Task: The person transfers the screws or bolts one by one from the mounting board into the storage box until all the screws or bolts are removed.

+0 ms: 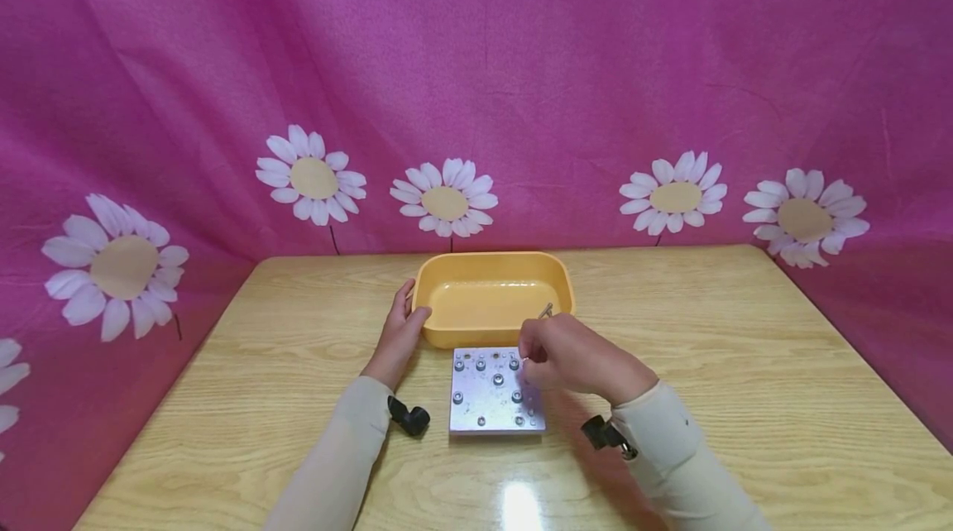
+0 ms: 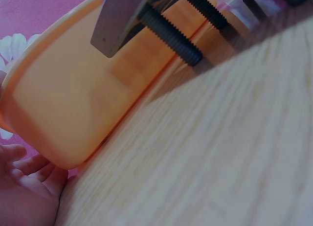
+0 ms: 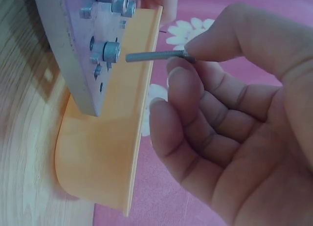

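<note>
A wood-grain table (image 1: pixel 752 357) is bounded at its far edge and along both sides by a pink curtain (image 1: pixel 521 68) printed with white daisies. Wide stretches of wood are left to either side of the forearms, and a strip is left between the tray and the curtain. A yellow tray (image 1: pixel 484 306) is placed near the far edge, and just beside its near wall a metal plate (image 1: pixel 487 400) studded with bolts is set; whether the two are touching cannot be told. The plate is seen raised on threaded shanks (image 2: pixel 171 35) that reach down toward the wood, so that a shadowed gap is left beneath it. The tray's left end is held by the left hand (image 1: pixel 397 337), the thumb laid at the rim and the fingers spread along the outer wall. The right hand (image 1: pixel 579 356) is held over the plate's far right corner. A thin metal pin (image 3: pixel 156 56) is pinched between its thumb and forefinger, its other fingers being loosely bent; its free tip is pointed at a bolt head (image 3: pixel 111 52) on the plate, with a small gap seen between them in the right wrist view.
</note>
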